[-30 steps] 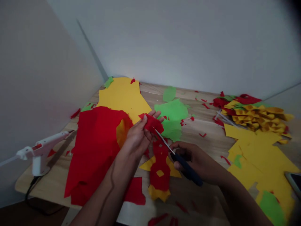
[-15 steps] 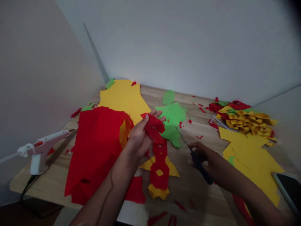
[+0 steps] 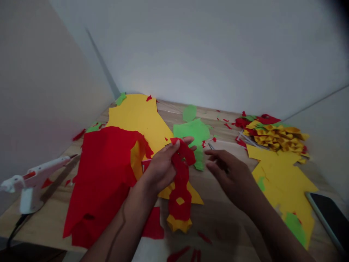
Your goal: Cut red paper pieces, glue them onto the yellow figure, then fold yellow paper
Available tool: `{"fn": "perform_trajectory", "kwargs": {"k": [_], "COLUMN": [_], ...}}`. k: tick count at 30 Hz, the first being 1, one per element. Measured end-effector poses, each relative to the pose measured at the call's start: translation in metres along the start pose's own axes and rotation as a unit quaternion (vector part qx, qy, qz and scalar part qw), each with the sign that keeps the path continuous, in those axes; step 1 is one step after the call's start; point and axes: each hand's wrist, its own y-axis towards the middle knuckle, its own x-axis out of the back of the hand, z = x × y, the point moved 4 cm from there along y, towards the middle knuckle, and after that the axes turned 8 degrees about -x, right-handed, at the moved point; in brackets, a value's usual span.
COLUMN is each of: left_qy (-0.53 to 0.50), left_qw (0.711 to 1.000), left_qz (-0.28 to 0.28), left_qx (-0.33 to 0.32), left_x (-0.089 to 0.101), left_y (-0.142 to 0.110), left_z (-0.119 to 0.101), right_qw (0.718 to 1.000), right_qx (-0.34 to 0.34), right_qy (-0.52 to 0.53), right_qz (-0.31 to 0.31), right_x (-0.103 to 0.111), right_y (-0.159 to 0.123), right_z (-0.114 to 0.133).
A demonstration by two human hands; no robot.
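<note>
My left hand (image 3: 160,167) is closed on the top of a cut-out red paper strip (image 3: 181,182), which hangs down to a yellow scrap (image 3: 177,222) on the wooden table (image 3: 218,218). The strip has small holes cut in it. My right hand (image 3: 231,174) hovers just right of the strip with its fingers stretched toward it, slightly blurred, and nothing shows in them. A thin metal scissors tip (image 3: 211,146) pokes out behind those fingers; the rest of the scissors is hidden.
A large red sheet (image 3: 106,174) lies at left over a yellow sheet (image 3: 139,116). Green paper (image 3: 192,131) lies behind the hands. A white glue gun (image 3: 29,182) stands far left. At right are folded yellow pieces (image 3: 275,134), a yellow sheet (image 3: 280,174) and a phone (image 3: 327,214).
My right hand drew the scissors away from the red strip, swung right, then came back with fingers stretched out. The left hand kept hold of the strip, which now hangs unfolded.
</note>
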Motion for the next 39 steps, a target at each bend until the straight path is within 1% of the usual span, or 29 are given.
{"fn": "perform_trajectory", "kwargs": {"k": [2,4,5,7,10,12,14,16,18,21,25,29,32,35,37,39], "left_qy": [0.021,0.024,0.018,0.001,0.002,0.038,0.096,0.144,0.155,0.134,0.128,0.128,0.128,0.131,0.134,0.134], "left_qw": [0.999,0.999,0.999,1.000,0.995,0.991,0.986,0.982,0.983,0.987,0.986,0.985,0.985,0.984,0.984,0.984], "left_qz": [0.022,0.027,0.017,-0.023,-0.091,-0.109,-0.106,-0.092,-0.077,-0.080,-0.102,-0.102,-0.107,-0.113,-0.115,-0.113], "left_qx": [0.027,0.032,0.025,0.005,-0.040,-0.071,-0.084,-0.078,-0.061,-0.036,-0.037,-0.044,-0.040,-0.037,-0.035,-0.034], "left_x": [-0.007,-0.010,-0.008,0.000,0.017,0.027,0.035,0.043,0.049,0.057,0.065,0.067,0.067,0.065,0.063,0.061], "left_y": [-0.005,-0.009,-0.011,-0.015,-0.025,-0.034,-0.042,-0.048,-0.050,-0.048,-0.045,-0.045,-0.045,-0.044,-0.044,-0.044], "left_z": [0.003,0.004,0.003,-0.001,-0.013,-0.020,-0.022,-0.018,-0.011,-0.002,0.001,0.001,0.002,0.003,0.004,0.004], "right_qw": [0.997,0.993,0.991,0.983,0.961,0.944,0.930,0.927,0.940,0.965,0.979,0.994,0.998,0.999,0.995,0.991], "right_qx": [0.025,0.028,0.027,0.016,-0.036,-0.089,-0.139,-0.170,-0.168,-0.128,-0.102,-0.057,-0.029,-0.021,-0.020,-0.026], "right_qy": [0.051,0.095,0.119,0.175,0.255,0.294,0.309,0.287,0.239,0.186,0.147,0.071,0.032,-0.040,-0.095,-0.134], "right_qz": [0.059,0.066,0.061,0.057,0.099,0.122,0.145,0.170,0.174,0.135,0.101,0.059,0.035,0.012,0.006,0.016], "right_x": [-0.011,-0.019,-0.021,-0.023,-0.027,-0.033,-0.043,-0.054,-0.063,-0.067,-0.067,-0.069,-0.073,-0.076,-0.076,-0.075], "right_y": [0.001,0.003,0.003,0.002,-0.006,-0.014,-0.022,-0.030,-0.034,-0.035,-0.038,-0.045,-0.050,-0.053,-0.054,-0.054], "right_z": [0.025,0.036,0.037,0.032,0.015,-0.001,-0.016,-0.028,-0.035,-0.037,-0.035,-0.030,-0.026,-0.025,-0.025,-0.025]}}
